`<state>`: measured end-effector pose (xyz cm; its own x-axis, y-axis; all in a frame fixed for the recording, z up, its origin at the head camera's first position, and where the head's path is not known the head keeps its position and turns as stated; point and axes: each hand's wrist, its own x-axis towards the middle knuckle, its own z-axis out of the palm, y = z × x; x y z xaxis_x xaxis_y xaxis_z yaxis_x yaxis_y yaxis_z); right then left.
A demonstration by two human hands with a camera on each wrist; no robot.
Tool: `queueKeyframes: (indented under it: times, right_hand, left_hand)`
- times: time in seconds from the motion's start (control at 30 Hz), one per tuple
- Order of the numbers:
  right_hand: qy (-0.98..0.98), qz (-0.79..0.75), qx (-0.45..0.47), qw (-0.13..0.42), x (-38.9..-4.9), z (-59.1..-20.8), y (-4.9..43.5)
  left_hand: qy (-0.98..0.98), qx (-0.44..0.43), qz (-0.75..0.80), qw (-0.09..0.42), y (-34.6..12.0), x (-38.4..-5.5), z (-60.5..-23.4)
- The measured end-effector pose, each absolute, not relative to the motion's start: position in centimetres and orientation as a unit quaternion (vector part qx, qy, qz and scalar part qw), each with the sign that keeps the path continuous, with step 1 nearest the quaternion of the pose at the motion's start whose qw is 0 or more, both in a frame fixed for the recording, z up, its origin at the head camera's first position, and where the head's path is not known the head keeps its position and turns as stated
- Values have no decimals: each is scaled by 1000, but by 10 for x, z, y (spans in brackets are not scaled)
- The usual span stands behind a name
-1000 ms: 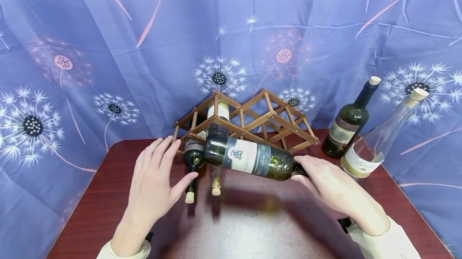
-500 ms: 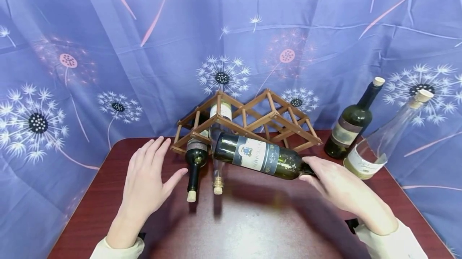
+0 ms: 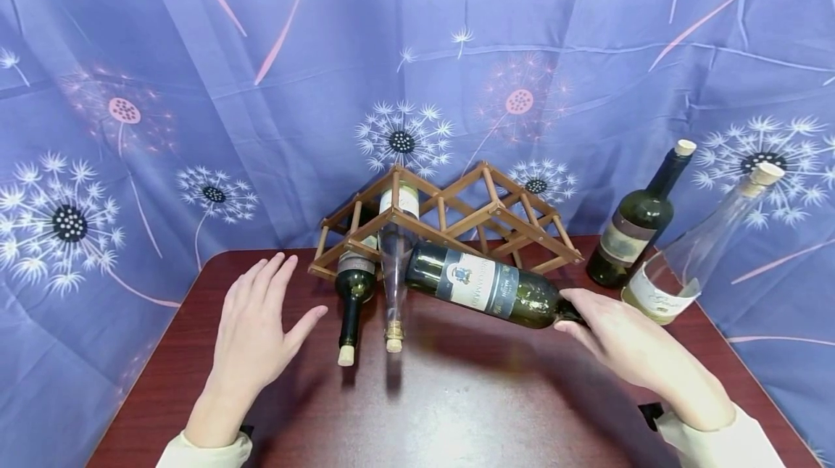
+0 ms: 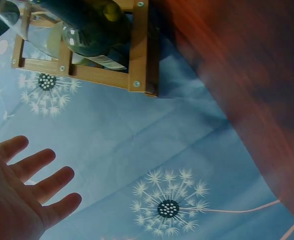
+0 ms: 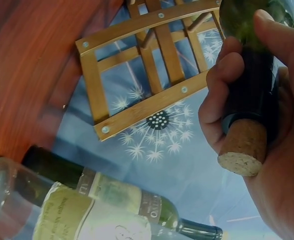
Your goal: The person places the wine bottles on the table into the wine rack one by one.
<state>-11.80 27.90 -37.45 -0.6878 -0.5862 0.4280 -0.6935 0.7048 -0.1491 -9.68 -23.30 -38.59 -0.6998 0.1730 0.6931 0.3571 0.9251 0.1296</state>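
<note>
My right hand (image 3: 626, 341) grips a dark green wine bottle (image 3: 483, 285) by its neck, fingers and thumb wrapped round it below the cork (image 5: 243, 147). The bottle lies almost level in front of the wooden wine rack (image 3: 499, 209), its base pointing left and its label facing me. My left hand (image 3: 254, 323) is spread with straight fingers and holds nothing, to the left of the rack. Two corked bottles lie in the rack's left half, necks toward me: a dark bottle (image 3: 352, 316) and a clear bottle (image 3: 394, 287).
On the right of the reddish-brown table (image 3: 443, 410) stand two more corked bottles, a dark green bottle (image 3: 629, 236) and a clear bottle with a pale label (image 3: 662, 287). A blue curtain (image 3: 293, 127) with dandelion prints hangs behind the table.
The held bottle has shifted right with my right hand, uncovering more of the clear bottle in the rack. My left hand has drawn away to the left from the racked dark bottle.
</note>
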Motion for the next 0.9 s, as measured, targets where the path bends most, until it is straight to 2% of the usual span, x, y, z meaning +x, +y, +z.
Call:
queueKeyframes:
  times: [0.27,0.9]
  right_hand:
    - [-908,151,352,173,-118,-382,287]
    - [-910,156,349,159,-123,-397,295]
  left_hand:
    - [-926,-130,-128,332,-243,-96,-393]
    - [-931,-120,-119,322,-257,-95,-402]
